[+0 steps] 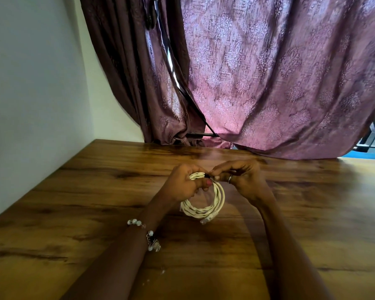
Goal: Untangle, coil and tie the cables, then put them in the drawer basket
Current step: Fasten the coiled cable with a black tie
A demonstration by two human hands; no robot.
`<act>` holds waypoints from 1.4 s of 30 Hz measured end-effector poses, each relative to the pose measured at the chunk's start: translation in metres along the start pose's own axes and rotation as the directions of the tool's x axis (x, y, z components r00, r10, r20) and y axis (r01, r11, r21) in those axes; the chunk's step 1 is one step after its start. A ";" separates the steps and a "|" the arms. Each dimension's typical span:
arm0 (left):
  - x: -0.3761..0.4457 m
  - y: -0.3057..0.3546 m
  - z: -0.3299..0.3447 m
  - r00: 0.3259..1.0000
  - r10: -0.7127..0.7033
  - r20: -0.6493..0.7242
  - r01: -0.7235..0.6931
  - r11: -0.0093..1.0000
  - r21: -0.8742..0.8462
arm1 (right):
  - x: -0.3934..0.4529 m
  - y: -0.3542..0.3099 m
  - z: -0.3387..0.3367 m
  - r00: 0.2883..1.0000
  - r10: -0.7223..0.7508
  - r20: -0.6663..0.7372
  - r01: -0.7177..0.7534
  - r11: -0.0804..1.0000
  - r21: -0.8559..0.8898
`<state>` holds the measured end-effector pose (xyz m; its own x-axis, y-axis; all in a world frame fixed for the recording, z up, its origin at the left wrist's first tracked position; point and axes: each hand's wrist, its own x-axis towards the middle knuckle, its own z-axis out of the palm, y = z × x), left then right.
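Head view: above the wooden table point(95, 213), our left hand point(182, 185) grips the coiled white cable point(206, 204) while our right hand point(245, 180) pinches a dark tie point(208, 175) at its top.

Both hands, left point(182, 182) and right point(241, 177), curl fingertip-to-fingertip (tight pinching grip).

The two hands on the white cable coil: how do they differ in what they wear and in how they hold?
The left hand grips the top of the white cable coil with curled fingers; the right hand pinches a small dark tie at the coil's top. The left wrist carries a beaded bracelet; the right hand wears a ring instead. Both are raised above the wooden table, meeting at the same spot on the coil.
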<state>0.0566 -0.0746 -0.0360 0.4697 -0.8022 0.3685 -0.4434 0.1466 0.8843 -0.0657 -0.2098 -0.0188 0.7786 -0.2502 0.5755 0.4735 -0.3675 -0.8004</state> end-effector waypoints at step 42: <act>-0.004 0.001 -0.006 0.998 0.055 -0.016 -0.052 0.984 0.171 | 0.005 -0.010 0.005 0.994 -0.105 0.003 0.082 0.760 -0.645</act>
<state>0.0596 -0.0678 -0.0350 0.4564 -0.7837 0.4214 -0.5914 0.0867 0.8017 -0.0648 -0.2030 -0.0091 0.7257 -0.2076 0.6560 0.1583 -0.8774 -0.4528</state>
